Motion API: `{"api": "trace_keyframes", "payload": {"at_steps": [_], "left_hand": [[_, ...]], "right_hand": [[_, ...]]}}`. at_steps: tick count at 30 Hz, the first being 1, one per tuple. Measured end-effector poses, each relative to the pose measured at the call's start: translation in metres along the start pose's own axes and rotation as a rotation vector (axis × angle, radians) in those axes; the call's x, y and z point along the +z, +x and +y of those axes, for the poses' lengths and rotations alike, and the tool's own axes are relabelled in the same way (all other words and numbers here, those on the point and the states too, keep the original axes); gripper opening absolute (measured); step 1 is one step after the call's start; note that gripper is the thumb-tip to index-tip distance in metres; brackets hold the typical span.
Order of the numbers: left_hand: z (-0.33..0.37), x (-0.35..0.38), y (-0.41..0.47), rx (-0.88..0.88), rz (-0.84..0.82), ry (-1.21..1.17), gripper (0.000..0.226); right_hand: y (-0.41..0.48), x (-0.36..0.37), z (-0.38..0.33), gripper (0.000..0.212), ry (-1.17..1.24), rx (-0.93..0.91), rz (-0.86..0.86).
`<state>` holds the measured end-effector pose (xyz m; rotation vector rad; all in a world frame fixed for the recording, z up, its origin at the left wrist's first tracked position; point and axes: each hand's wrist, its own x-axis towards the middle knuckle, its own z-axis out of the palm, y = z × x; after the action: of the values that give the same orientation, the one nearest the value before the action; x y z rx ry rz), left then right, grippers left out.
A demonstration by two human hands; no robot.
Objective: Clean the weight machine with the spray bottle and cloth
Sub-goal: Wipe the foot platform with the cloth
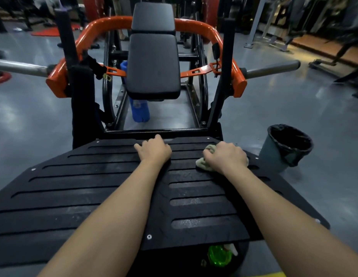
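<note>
Arms stretched forward, left hand [154,151] curled over the far edge of the black ribbed metal foot plate [74,186], right hand [226,156] squeezing a pale green cloth [203,163] on it, green plastic spray bottle [220,255] below the near edge, grey round bin [272,156] holding a black bag [292,140]

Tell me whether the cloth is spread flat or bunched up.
Bunched up. The cloth is a crumpled wad, gripped by the right hand against the footplate, with folds bulging out past the knuckles.
</note>
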<state>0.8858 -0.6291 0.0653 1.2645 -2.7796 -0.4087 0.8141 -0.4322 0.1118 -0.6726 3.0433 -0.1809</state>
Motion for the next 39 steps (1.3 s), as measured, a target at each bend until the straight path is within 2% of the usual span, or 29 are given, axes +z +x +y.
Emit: {"api": "trace_keyframes", "payload": {"at_steps": [7, 14, 23, 32, 39], "left_hand": [[0.001, 0.002, 0.002, 0.06, 0.042, -0.049, 0.021], [0.007, -0.007, -0.009, 0.14, 0.006, -0.066, 0.032], [0.007, -0.008, -0.014, 0.141, 0.004, -0.068, 0.031], [0.007, -0.005, -0.012, 0.143, 0.009, -0.074, 0.029], [0.008, -0.005, -0.01, 0.149, 0.019, -0.068, 0.028]], "right_hand": [[-0.038, -0.015, 0.002, 0.038, -0.025, -0.063, -0.034], [-0.107, -0.034, 0.016, 0.041, 0.002, -0.023, -0.02], [-0.181, -0.054, 0.028, 0.043, -0.063, 0.056, -0.061], [-0.131, -0.041, 0.01, 0.045, -0.067, 0.011, 0.009], [-0.063, -0.02, -0.001, 0.039, -0.08, -0.041, 0.072]]}}
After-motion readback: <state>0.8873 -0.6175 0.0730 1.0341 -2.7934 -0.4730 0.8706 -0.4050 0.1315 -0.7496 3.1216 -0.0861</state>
